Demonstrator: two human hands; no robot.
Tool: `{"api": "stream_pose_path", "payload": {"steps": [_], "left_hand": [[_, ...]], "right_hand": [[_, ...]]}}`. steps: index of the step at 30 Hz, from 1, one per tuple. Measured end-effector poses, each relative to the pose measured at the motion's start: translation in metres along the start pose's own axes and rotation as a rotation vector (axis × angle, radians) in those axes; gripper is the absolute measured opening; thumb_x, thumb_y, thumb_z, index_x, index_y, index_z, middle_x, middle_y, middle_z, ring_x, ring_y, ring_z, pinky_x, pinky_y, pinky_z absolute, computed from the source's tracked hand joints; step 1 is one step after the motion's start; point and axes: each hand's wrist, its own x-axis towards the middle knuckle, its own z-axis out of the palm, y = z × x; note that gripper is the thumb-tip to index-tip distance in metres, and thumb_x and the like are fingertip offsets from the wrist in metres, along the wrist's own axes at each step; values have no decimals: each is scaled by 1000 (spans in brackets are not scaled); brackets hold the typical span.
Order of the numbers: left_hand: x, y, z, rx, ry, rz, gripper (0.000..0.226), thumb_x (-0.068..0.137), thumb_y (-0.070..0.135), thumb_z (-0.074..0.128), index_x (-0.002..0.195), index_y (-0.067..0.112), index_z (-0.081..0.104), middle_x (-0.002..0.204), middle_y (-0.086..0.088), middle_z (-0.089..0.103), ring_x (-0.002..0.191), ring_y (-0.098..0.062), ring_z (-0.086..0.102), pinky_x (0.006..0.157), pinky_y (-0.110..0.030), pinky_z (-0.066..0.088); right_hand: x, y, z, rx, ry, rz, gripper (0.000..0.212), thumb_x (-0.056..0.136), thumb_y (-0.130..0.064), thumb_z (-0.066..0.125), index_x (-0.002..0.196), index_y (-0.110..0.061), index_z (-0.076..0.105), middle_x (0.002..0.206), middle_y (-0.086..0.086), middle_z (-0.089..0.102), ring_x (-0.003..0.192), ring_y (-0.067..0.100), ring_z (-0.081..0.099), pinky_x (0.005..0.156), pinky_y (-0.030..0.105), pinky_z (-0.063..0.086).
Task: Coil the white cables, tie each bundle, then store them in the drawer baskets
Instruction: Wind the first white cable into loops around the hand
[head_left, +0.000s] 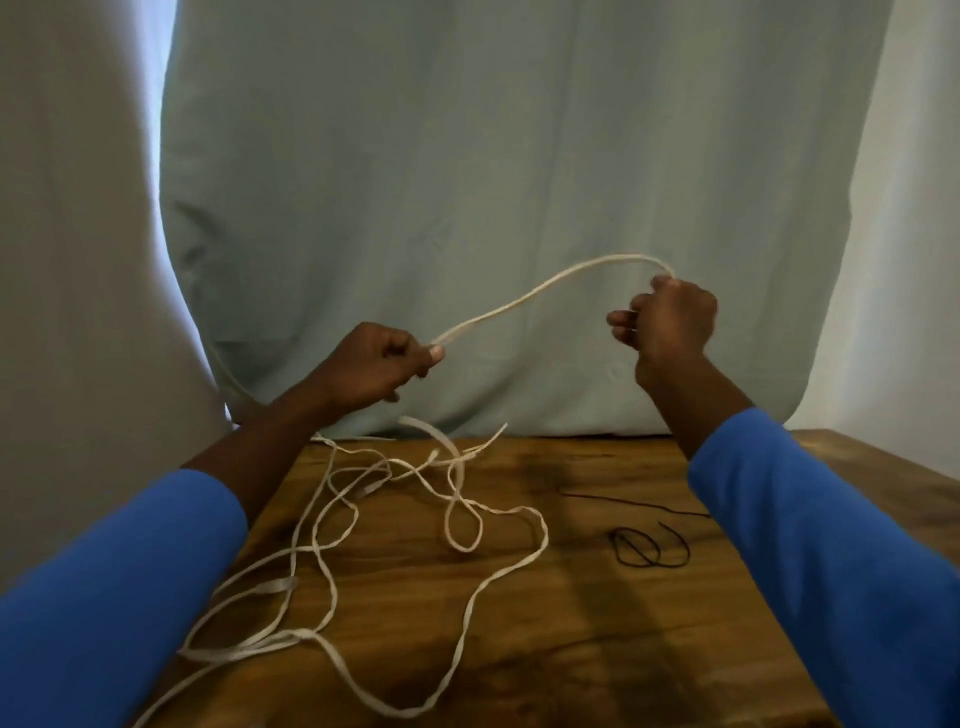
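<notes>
Above the far edge of the table (597, 623), the white cable (519, 300) arches left to right between two fists. The left hand (382, 364) pinches one end of the span and the right hand (670, 325) is curled tight on the other. The rest of it lies tangled on the wood below, nearer the left hand, so I'd say that side feeds the next loop.

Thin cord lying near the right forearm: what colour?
The thin cord is black, best seen in the head view.

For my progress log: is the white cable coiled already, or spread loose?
Spread loose. The white cable lies in irregular, untied loops on the table; one stretch arcs between the left hand and right hand.
</notes>
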Motion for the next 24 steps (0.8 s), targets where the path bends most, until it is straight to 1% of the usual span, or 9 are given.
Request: {"api": "stream_pose_path", "payload": {"steps": [2,4,8,12,15,18,20,22,24], "left_hand": [[-7,-11,2,-3,-23,-71,31,94,39,71,75,15,74,62,0,62,62,-13,63,56,-26,56],[-14,-14,4,-4,31,-81,32,97,39,67,77,15,74,64,-7,58,60,-16,58,52,-25,53],[-7,20,23,-182,92,-60,37,103,36,59,80,16,79,80,-14,68,72,-14,57,58,-25,47],[0,71,56,-184,-36,101,29,103,24,62,87,7,79,74,13,74,67,8,63,60,-15,47],[2,91,68,-173,-28,209,32,103,29,62,90,3,75,59,20,66,63,10,63,66,-12,46],[7,80,68,-122,85,230,29,94,43,65,93,14,73,83,5,73,81,-14,69,81,-45,56],[10,70,70,-92,94,199,22,94,40,68,101,18,69,87,0,72,81,-19,68,84,-48,57],[12,66,69,-162,86,176,21,99,34,66,112,17,66,93,2,72,85,-14,69,86,-41,58],[9,66,62,-389,153,106,26,105,31,56,125,15,60,113,-1,70,99,-11,67,86,-27,55]], "right_hand": [[8,0,-16,106,76,126,22,100,0,37,94,-5,58,73,9,55,49,19,55,43,26,44],[10,18,-30,-175,10,109,24,98,1,38,111,-7,57,78,11,58,51,20,53,45,27,42],[-38,62,-34,-574,-458,-69,45,94,-4,61,135,-18,51,88,4,59,64,15,55,52,26,42],[-97,83,-17,-566,-918,213,94,75,-52,83,152,-26,35,111,5,63,80,10,61,64,24,51],[-109,86,-12,-297,-1053,334,55,90,-43,72,135,-14,58,68,-5,54,57,7,47,66,28,49],[-108,81,-11,-23,-1123,502,36,88,-30,71,116,-7,66,69,4,47,62,15,48,82,39,53],[-107,82,-6,-210,-1157,371,40,94,-36,68,116,-3,70,80,20,51,78,29,55,87,45,54],[-110,82,1,-414,-1123,135,36,104,-40,55,97,-11,76,83,27,58,82,31,59,82,43,56],[-107,80,5,-451,-978,-4,47,108,-42,45,78,-16,70,67,8,60,70,22,59,75,43,56]]}}
